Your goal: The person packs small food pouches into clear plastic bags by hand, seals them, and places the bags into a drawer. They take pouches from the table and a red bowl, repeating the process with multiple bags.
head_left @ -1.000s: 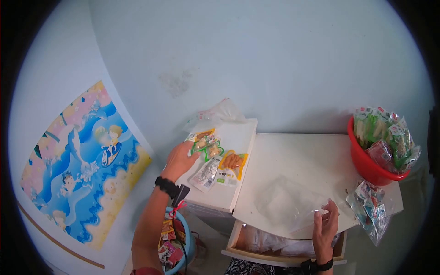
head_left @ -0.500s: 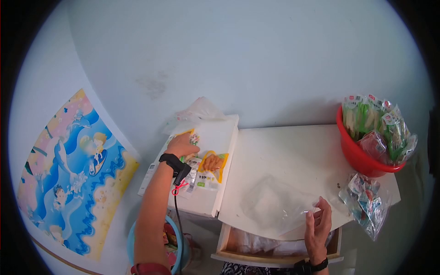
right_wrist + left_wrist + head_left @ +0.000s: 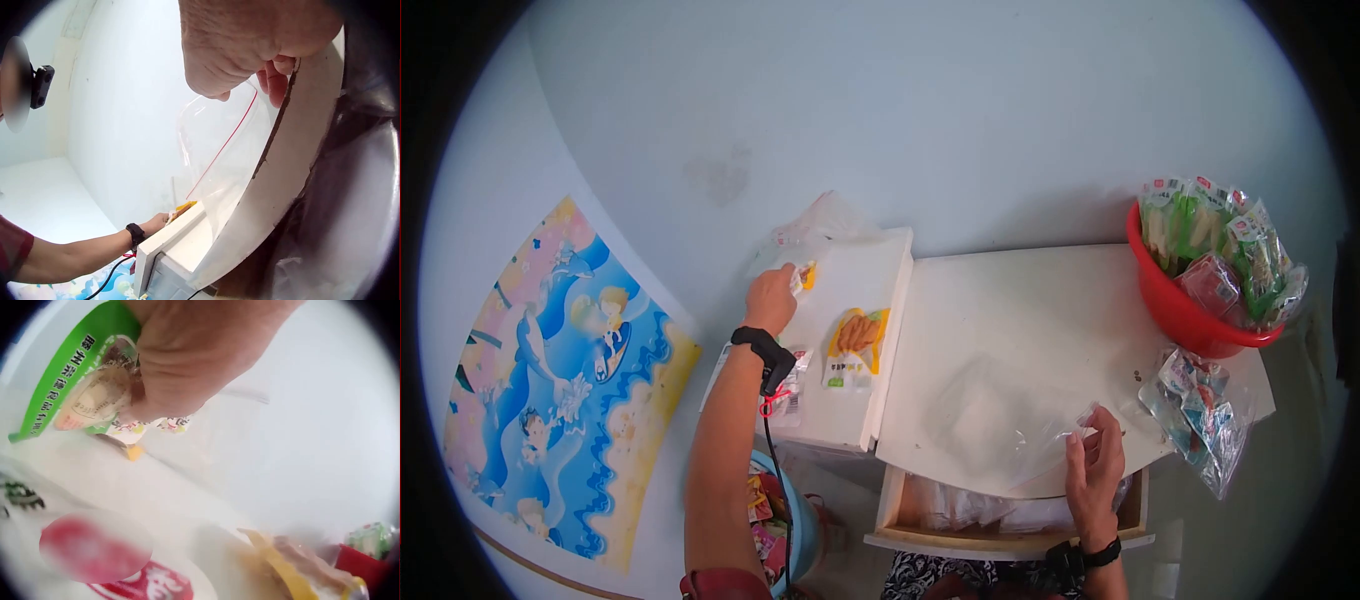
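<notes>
Over the raised white surface at left, my left hand (image 3: 770,300) grips a green-edged snack packet (image 3: 53,384) together with a small white-and-yellow packet (image 3: 803,277); its fingers are largely hidden in the left wrist view. Near the left wrist lie a yellow-edged snack packet (image 3: 856,345) and a silvery packet (image 3: 793,400) partly covered by the wrist camera. At the front edge of the lower tabletop, my right hand (image 3: 1097,465) pinches a clear zip bag (image 3: 990,430) by its edge. A red zip line runs along that bag in the right wrist view.
A red basin (image 3: 1185,318) full of packets stands at the back right, with a clear bag of packets (image 3: 1195,400) before it. Below the tabletop, an open drawer (image 3: 1010,545) holds clear bags. A blue bucket (image 3: 805,545) of packets stands low left. Crumpled plastic (image 3: 820,220) lies at the back.
My left hand has moved back along the raised surface, and the green-edged packet has left its place there. The right hand still holds the zip bag. The head view has shifted slightly.
</notes>
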